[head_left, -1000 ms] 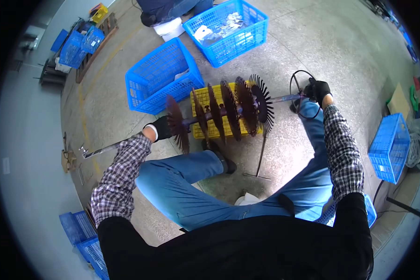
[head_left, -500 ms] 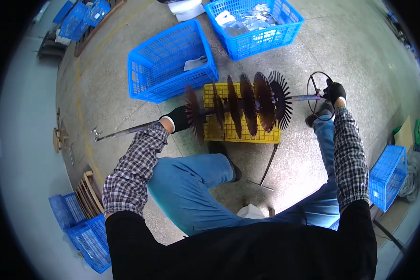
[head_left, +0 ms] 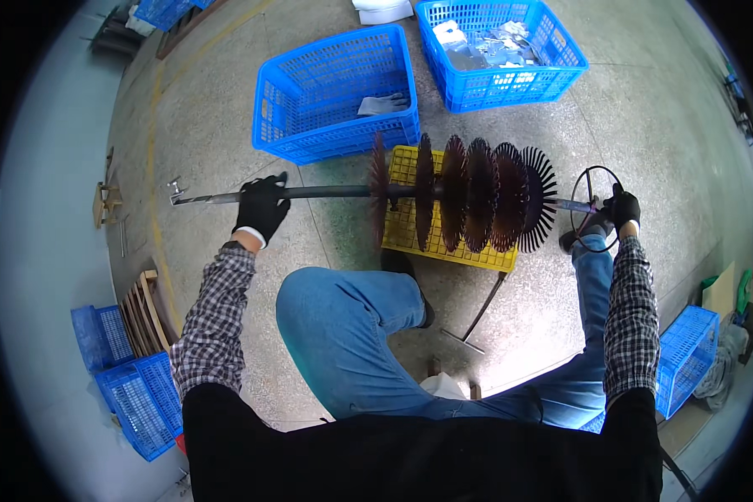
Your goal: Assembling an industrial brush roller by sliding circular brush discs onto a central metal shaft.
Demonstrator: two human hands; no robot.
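**Count of things around the yellow crate**

One yellow plastic lattice crate (head_left: 443, 238) sits on the floor. Beyond it stand two large blue plastic baskets (head_left: 335, 92) (head_left: 502, 50). Over it, one long dark metal rod (head_left: 326, 192) carries five dark bristled discs (head_left: 477, 197). Two black-gloved hands (head_left: 261, 207) (head_left: 625, 207) grip it.

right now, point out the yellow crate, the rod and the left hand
yellow crate (head_left: 443, 243): head view, front grid wall
rod (head_left: 330, 192): head view, bare shaft
left hand (head_left: 261, 206): head view, back of glove

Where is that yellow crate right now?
In the head view, the yellow crate sits on the floor at centre, under the toothed discs on the rod, just before the nearer blue basket.
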